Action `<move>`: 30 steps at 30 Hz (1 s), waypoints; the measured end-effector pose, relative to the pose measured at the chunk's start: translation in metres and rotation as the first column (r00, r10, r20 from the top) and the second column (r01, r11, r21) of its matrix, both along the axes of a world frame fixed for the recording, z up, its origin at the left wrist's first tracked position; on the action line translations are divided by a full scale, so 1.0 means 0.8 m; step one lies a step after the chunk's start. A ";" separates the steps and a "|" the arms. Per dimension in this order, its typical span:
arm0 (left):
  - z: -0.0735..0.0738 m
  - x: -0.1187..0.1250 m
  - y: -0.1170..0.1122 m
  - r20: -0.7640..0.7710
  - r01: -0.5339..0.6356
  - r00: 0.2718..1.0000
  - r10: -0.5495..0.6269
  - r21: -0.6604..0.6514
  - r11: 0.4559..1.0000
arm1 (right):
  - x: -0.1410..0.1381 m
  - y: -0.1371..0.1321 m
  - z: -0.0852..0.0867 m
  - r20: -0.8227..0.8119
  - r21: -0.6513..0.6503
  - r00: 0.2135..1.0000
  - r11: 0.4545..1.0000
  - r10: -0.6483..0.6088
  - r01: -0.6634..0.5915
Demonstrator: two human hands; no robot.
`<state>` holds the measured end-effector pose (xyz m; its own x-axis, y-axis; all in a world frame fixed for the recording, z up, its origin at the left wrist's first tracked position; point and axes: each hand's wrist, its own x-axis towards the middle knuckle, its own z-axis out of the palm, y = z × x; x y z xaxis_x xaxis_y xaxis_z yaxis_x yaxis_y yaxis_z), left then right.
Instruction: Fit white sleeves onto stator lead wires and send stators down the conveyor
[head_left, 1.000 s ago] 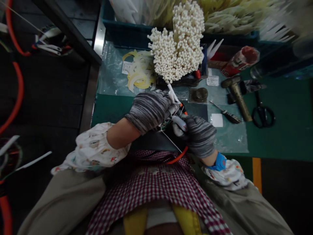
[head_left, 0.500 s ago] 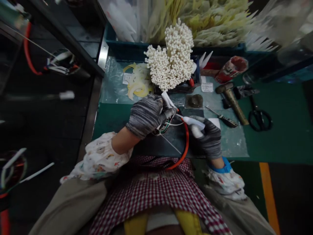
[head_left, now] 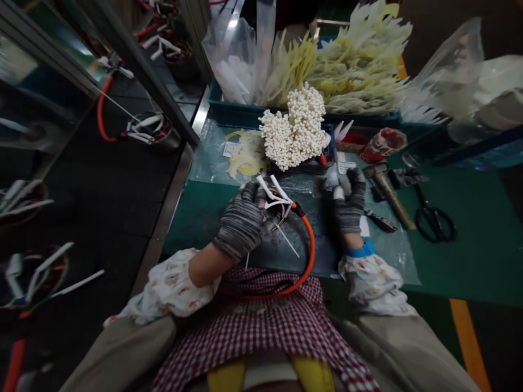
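My left hand (head_left: 242, 222), in a grey striped glove, is closed on the left side of a small wire-wound stator (head_left: 278, 219). White sleeved leads (head_left: 280, 190) stick up from the stator, and a thick orange cable (head_left: 312, 247) curves from it toward my lap. A thin white cord (head_left: 288, 240) trails over the dark work surface. To the right, my right hand (head_left: 350, 198), gloved alike with a white cover on the thumb, is closed around a small translucent squeeze bottle (head_left: 331, 177). This bottle is low over the bench; blur hides whether it touches.
A bundle of white sticks (head_left: 294, 130) stands behind the stator, beside yellowish strips (head_left: 247, 155). On the right lie a screwdriver (head_left: 381, 220), a hammer (head_left: 390, 196), scissors (head_left: 433, 218) and a red can (head_left: 383, 146). A metal post (head_left: 143, 71) rises at left; more stators (head_left: 149, 128) stand beyond.
My right hand has moved the squeeze bottle away from the leads, up and rightward. The leads are now uncovered, with my left hand lower on the stator. The camera view has shifted.
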<state>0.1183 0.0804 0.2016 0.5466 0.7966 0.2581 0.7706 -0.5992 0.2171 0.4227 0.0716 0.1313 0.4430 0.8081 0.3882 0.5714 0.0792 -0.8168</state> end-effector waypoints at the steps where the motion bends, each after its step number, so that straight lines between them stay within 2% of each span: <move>1: 0.000 -0.003 0.001 -0.044 0.022 0.999 -0.022 -0.006 1.000 | -0.006 -0.012 0.011 0.026 0.049 0.997 0.996 -0.073 0.072; 3: 0.003 -0.010 0.003 -0.105 0.053 0.993 -0.056 -0.034 0.998 | -0.021 -0.041 0.036 0.087 0.135 0.980 0.977 -0.176 0.164; 5: 0.005 -0.018 0.005 -0.105 0.062 0.992 -0.068 -0.059 0.996 | -0.042 -0.068 0.062 0.173 0.119 0.978 0.988 -0.120 0.100; 7: 0.002 -0.023 0.006 -0.062 0.072 0.995 -0.076 -0.056 0.996 | -0.065 -0.088 0.081 0.288 -0.077 0.947 0.989 0.140 -0.123; 9: -0.005 -0.025 0.005 -0.016 0.087 0.996 -0.087 -0.038 0.995 | -0.084 -0.097 0.091 0.335 -0.316 0.848 0.897 0.410 -0.309; 10: -0.009 -0.025 0.003 0.005 0.091 0.996 -0.091 -0.024 0.996 | -0.091 -0.097 0.092 0.339 -0.396 0.797 0.844 0.500 -0.361; 11: -0.013 -0.024 0.000 0.022 0.091 0.996 -0.091 -0.008 0.996 | -0.096 -0.096 0.091 0.339 -0.439 0.757 0.805 0.559 -0.399; 13: -0.019 -0.020 -0.008 0.043 0.076 0.996 -0.076 0.011 0.997 | -0.103 -0.089 0.082 0.343 -0.419 0.715 0.780 0.609 -0.464; 18: -0.021 -0.006 -0.021 0.012 0.002 1.000 -0.001 -0.049 0.999 | -0.109 -0.076 0.055 0.352 -0.193 0.668 0.749 0.656 -0.634; 22: -0.010 -0.002 -0.014 -0.029 0.029 0.999 -0.033 -0.123 0.992 | -0.101 -0.091 0.054 0.294 -0.085 0.720 0.767 0.629 -0.636; 24: -0.001 -0.006 -0.008 -0.060 0.034 0.997 -0.040 -0.098 0.995 | -0.094 -0.097 0.059 0.223 -0.058 0.785 0.812 0.577 -0.581; 27: 0.013 -0.022 -0.001 -0.076 -0.063 0.995 0.062 -0.012 0.998 | -0.095 -0.091 0.064 0.171 0.009 0.925 0.938 0.339 -0.346; 28: 0.016 -0.030 0.000 -0.064 -0.114 0.991 0.114 0.012 0.993 | -0.101 -0.086 0.063 0.148 0.018 0.946 0.956 0.287 -0.293; 30: 0.019 -0.052 0.003 -0.019 -0.227 0.973 0.228 0.064 0.972 | -0.118 -0.079 0.059 0.059 -0.013 0.950 0.952 0.306 -0.305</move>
<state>0.0769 0.0830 0.2170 0.3602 0.8840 0.2981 0.8931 -0.4190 0.1635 0.3286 0.0087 0.1786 0.1507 0.9024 0.4036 0.5682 0.2550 -0.7824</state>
